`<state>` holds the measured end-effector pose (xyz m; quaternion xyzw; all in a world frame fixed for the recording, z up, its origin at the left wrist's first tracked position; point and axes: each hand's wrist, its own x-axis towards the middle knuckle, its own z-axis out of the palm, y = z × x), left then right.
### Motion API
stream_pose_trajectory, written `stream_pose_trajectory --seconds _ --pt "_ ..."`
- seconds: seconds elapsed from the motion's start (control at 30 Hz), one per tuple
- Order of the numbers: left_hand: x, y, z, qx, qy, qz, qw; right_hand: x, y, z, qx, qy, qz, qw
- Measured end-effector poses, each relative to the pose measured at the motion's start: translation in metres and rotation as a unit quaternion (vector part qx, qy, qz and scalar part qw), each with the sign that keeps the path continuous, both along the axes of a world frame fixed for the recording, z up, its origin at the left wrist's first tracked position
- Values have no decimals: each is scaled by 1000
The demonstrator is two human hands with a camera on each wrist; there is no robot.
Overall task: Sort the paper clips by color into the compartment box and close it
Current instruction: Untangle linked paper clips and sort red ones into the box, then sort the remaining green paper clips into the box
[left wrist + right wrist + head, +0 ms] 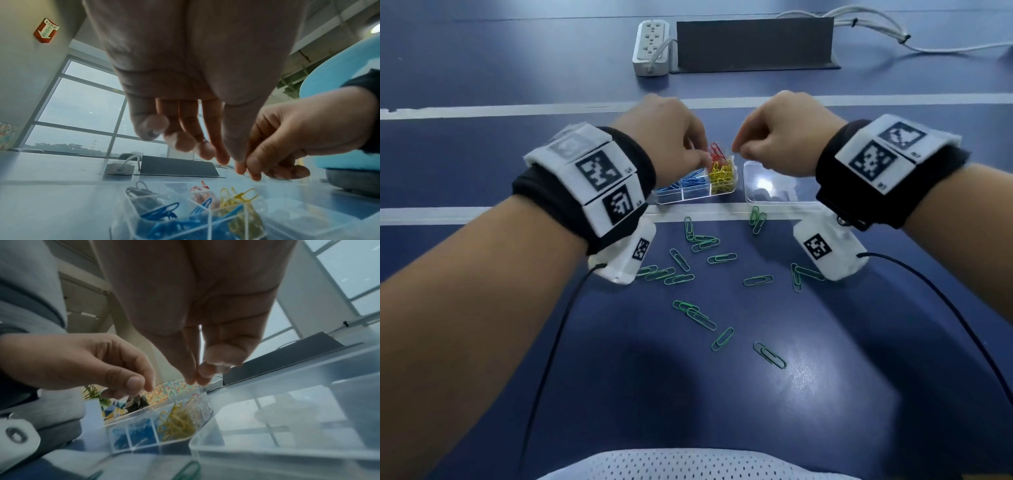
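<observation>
A clear compartment box (688,201) lies on the blue table and holds red (717,152), yellow (722,176) and blue clips (688,183); black clips (139,190) fill a far cell. Its clear lid (774,186) lies open to the right. My left hand (703,156) hovers over the red cell, fingers hanging loosely with nothing seen between them (231,160). My right hand (738,149) hovers beside it, thumb and forefinger pressed together (197,381); whether they pinch anything does not show. Several green clips (702,240) lie loose in front of the box.
A white power strip (650,48), a black stand (753,41) and white cables (876,20) sit at the back of the table. White tape lines (482,111) cross it. Thin black cords (551,359) trail from both wrists toward my body.
</observation>
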<state>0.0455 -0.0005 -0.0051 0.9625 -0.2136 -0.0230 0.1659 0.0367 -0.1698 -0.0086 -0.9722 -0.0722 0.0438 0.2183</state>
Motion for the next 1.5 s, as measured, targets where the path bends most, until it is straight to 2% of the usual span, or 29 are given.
stream_pose_trajectory --seconds 0.1,0.2,0.37,0.47,0.6,0.7,0.93,1.03,1.23,1.33,1.5 --pt "-18 13 2 17 33 -50 998 -18 -1 0 -52 8 64 997" --pt "-29 27 -1 33 68 -66 995 -32 -1 0 -104 32 123 986" --pt "-37 33 -9 79 103 -79 988 -42 3 -3 -190 56 165 966" --pt "-39 30 -9 123 88 -94 984 -43 6 -6 -214 72 169 959" --pt "-42 25 -11 193 38 -146 969 -43 6 -6 -204 63 170 962" --pt "-41 24 -13 211 28 -158 964 -45 5 -8 -185 54 175 965" --pt "-37 21 -10 212 30 -145 966 -51 10 -6 -82 49 173 980" --pt "-36 20 -9 204 29 -136 969 -50 10 -7 -96 37 158 982" --pt "-40 31 -9 87 136 -115 980 -53 4 -10 -109 39 150 982" --pt "-45 32 -13 72 135 -114 982 -53 4 -11 -137 47 167 975" --pt "-43 23 -15 101 100 -137 980 -54 8 -12 -152 59 172 972"
